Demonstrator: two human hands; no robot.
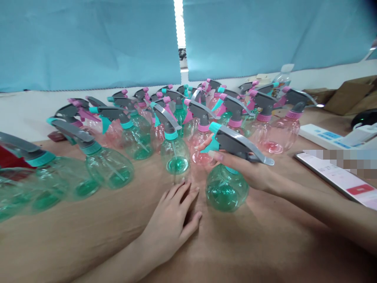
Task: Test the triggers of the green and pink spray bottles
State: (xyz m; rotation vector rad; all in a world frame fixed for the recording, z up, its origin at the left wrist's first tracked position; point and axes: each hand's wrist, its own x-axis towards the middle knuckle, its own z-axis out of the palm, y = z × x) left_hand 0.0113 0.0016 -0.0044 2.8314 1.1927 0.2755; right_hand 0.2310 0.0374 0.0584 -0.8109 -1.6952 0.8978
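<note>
A green spray bottle [226, 192] with a grey head and a turquoise nozzle stands upright at front right of centre. My right hand [246, 167] is closed round it just below the head, thumb toward the nozzle, with the other fingers partly hidden behind. On the table to the left of it rests my left hand [172, 214], palm down, fingers spread and holding nothing. Just beyond its fingertips is another green spray bottle [176, 155] with a turquoise collar. A pink spray bottle [202, 147] is behind the held one.
Several more green and pink spray bottles crowd the back of the wooden table [118, 236], with a row of green ones [110, 169] at left. On the right lie a phone [332, 173] and a white power strip [321, 135]. Cardboard [353, 92] and a clear bottle [284, 78] are farther back.
</note>
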